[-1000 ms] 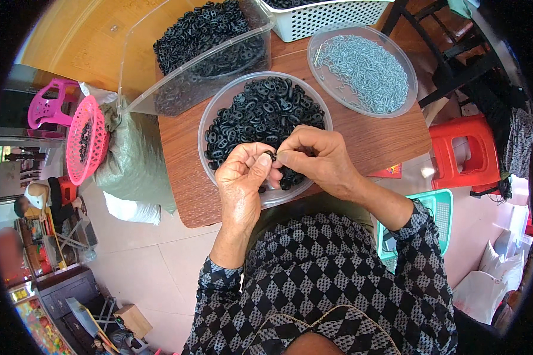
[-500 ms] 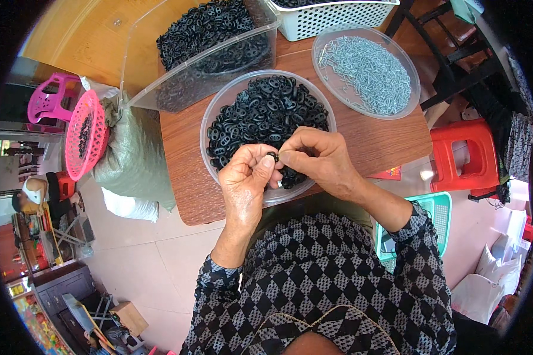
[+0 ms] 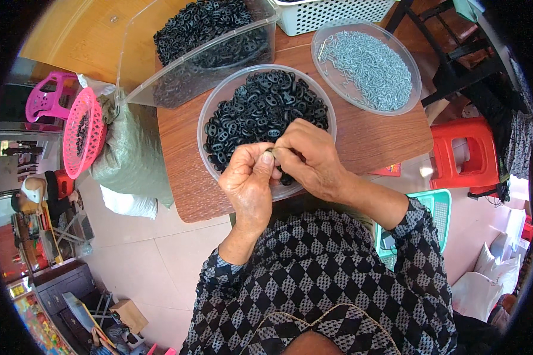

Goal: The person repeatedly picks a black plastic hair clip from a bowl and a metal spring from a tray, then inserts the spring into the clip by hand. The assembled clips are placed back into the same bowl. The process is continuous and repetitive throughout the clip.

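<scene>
Over the near part of a round clear tub (image 3: 202,139), my two hands meet at the fingertips. The tub holds a heap of small black oval plastic pieces with two holes (image 3: 266,106). Thumb and fingers of my left hand (image 3: 250,183) are closed on one such black plastic piece, now almost wholly covered by the fingertips. My right hand (image 3: 314,163) is pinched against it, with the fingers curled. Whatever the right fingertips grip is hidden.
On the wooden table (image 3: 373,142) stand a clear bin (image 3: 177,77) of more black pieces, a round lid (image 3: 417,89) holding silvery screws and a white basket (image 3: 337,19). Around it are a sack (image 3: 133,154), a pink basket (image 3: 92,133), a red stool (image 3: 465,151) and a green basket (image 3: 441,219).
The right hand has shifted slightly left and up, closing in on the left fingertips. The black piece, plainly visible before, is now mostly covered.
</scene>
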{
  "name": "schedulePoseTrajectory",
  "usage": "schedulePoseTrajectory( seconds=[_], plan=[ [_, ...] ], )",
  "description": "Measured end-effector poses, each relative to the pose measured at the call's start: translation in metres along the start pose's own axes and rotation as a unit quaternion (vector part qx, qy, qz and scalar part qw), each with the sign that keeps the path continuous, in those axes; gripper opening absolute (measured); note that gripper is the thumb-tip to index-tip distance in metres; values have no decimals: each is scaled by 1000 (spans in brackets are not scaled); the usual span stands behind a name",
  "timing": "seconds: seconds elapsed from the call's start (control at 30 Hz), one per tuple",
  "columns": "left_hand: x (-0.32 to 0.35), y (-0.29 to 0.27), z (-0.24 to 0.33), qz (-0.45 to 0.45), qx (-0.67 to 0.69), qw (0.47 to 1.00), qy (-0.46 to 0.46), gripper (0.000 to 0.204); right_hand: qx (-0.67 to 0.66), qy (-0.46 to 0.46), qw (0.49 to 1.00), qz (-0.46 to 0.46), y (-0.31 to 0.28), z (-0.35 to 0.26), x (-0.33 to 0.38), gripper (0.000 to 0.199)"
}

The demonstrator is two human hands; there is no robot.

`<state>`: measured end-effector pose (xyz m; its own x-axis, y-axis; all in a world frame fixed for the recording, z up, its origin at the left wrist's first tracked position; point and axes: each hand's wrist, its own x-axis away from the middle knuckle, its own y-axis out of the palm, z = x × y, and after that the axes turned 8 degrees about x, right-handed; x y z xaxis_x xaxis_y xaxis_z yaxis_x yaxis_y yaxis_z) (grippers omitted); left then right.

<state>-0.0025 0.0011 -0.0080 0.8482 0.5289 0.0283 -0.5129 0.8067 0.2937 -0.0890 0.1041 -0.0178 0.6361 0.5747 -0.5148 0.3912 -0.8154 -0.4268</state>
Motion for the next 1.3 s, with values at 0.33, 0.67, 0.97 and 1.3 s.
schedulePoseTrajectory(
  seconds=[0.33,0.67,0.97,1.3],
  plan=[
    [-17,-14,9,6,4,1000,20,9,63,-138,987,-61,-5,8,-28,7],
    [-12,-28,9,39,19,999,8,13,267,-183,925,-196,-2,9,-14,7],
    [-11,-32,8,37,45,998,3,13,331,-266,850,-312,17,7,-23,10],
    [-14,-28,9,54,67,996,-22,13,226,-179,932,-217,10,14,-23,8]
  ],
)
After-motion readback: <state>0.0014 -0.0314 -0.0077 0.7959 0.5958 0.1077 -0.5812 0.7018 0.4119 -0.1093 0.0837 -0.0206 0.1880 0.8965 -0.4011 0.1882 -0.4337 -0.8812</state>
